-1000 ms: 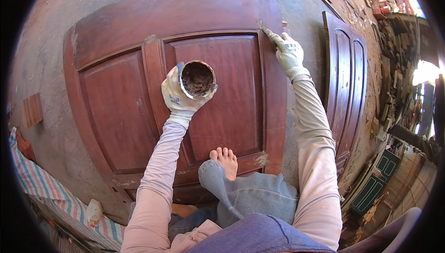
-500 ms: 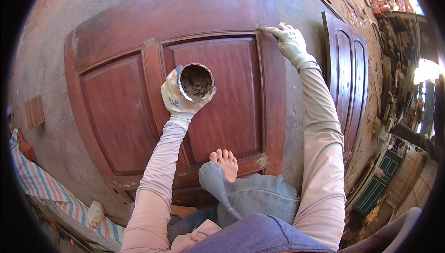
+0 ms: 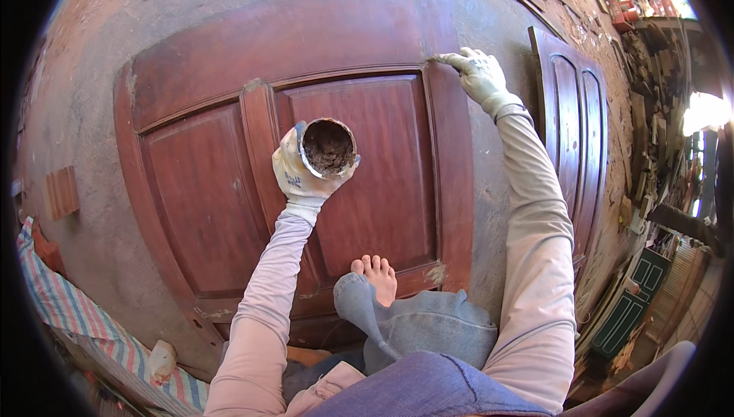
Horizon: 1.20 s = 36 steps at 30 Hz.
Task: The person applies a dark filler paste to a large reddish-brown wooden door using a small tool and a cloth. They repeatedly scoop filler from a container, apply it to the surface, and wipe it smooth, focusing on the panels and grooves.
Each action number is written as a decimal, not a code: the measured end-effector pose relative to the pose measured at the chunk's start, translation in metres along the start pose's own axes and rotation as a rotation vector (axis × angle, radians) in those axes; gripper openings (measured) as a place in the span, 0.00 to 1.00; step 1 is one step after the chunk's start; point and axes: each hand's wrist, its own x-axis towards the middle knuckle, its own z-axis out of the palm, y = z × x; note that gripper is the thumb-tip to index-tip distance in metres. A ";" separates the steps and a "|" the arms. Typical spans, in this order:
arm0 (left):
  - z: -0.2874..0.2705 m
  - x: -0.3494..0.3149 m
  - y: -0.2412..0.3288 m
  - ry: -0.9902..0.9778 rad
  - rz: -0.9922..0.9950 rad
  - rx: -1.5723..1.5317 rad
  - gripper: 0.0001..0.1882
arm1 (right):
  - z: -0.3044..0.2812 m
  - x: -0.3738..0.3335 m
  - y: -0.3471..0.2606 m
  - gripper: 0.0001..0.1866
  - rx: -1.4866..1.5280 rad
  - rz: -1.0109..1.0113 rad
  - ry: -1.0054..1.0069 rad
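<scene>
A reddish-brown panelled wooden door point(image 3: 359, 180) lies flat beneath me. My left hand point(image 3: 294, 172), in a white work glove, is wrapped round an open round can point(image 3: 353, 138) of brown paste point(image 3: 327, 149), its mouth tilted up toward me. My right hand point(image 3: 480, 74), gloved too, reaches to the door's upper right, a finger stretched out against the joint beside the panel's corner. No tool shows in it; any paste under the fingertip is too small to make out. Pale filler smears point(image 3: 436, 273) mark some of the other joints.
My bare foot point(image 3: 377, 279) rests on the door's near part. A second panelled door point(image 3: 566, 126) lies to the right, with stacked wood scraps point(image 3: 650, 126) beyond it. At left are a wood block point(image 3: 61, 193) and a striped sheet point(image 3: 84, 318) with a pale container point(image 3: 162, 361).
The whole view has shifted slightly, so the door sits lower in it. My right fingertip has moved a little along the joint. My left hand still holds the can.
</scene>
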 end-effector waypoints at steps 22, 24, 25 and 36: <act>0.002 -0.001 0.000 0.001 -0.006 -0.002 0.61 | -0.005 0.087 0.000 0.24 0.278 0.237 0.228; -0.001 0.001 0.002 -0.007 0.007 -0.027 0.61 | -0.003 0.103 -0.005 0.24 0.287 0.282 0.211; -0.003 0.002 0.003 -0.009 0.012 -0.040 0.61 | -0.002 0.109 -0.008 0.24 0.286 0.296 0.208; -0.002 0.001 0.005 -0.005 0.052 0.029 0.62 | 0.020 0.132 -0.003 0.31 0.183 0.301 0.164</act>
